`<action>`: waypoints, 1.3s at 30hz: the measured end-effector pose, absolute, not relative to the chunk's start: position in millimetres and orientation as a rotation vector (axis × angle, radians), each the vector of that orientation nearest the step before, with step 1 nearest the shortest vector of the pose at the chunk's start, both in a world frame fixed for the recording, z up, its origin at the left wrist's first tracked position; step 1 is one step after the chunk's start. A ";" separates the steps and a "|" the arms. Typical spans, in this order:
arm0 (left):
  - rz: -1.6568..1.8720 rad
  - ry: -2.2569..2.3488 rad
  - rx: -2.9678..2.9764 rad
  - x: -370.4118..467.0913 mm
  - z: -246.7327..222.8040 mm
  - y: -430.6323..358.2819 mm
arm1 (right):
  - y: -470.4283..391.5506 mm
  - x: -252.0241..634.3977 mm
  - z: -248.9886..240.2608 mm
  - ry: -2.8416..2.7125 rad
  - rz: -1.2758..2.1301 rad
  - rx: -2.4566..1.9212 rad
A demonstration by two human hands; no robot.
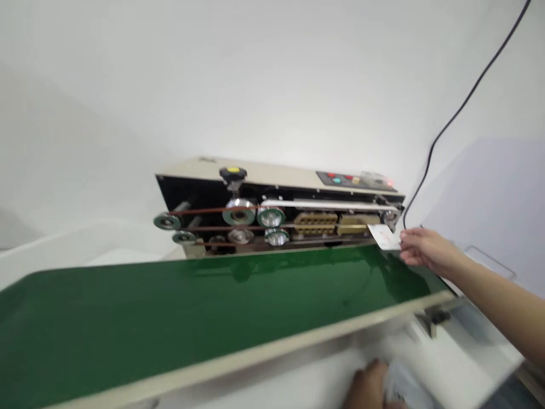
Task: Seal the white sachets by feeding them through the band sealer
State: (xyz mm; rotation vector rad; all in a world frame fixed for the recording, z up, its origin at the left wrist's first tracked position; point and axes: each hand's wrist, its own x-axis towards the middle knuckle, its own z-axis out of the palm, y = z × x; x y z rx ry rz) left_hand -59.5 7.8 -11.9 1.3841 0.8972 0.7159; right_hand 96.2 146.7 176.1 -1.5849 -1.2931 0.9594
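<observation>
My right hand [421, 248] is closed, pinching the right edge of a small white packet [384, 236] with faint print on it. The packet's far edge reaches the belts at the right end of a band sealer [272, 218], just above the green conveyor belt [204, 307]. Low in the view, below the conveyor's near edge, my left hand [369, 386] is blurred and partly cut off by the frame. It appears closed on a whitish translucent packet [404, 386] with dark print.
The sealer has metal rollers, brass blocks [315, 223], a black knob with a yellow cap [233, 172] and a control panel [347, 179] with coloured switches. A black cable [472, 85] runs down the white wall behind. A pale rail [272, 352] edges the conveyor.
</observation>
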 end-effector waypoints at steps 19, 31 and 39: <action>0.901 0.919 1.203 -49.0 -2.1 -4.3 | -80.6 82.7 -12.8 -1.137 1.186 -1.657; 0.918 0.729 0.955 -47.6 2.0 -6.1 | -81.3 81.6 -4.9 -1.327 0.819 -1.625; 0.875 0.843 0.937 -47.7 3.2 -4.2 | -86.0 95.7 -1.6 -1.589 0.206 -1.320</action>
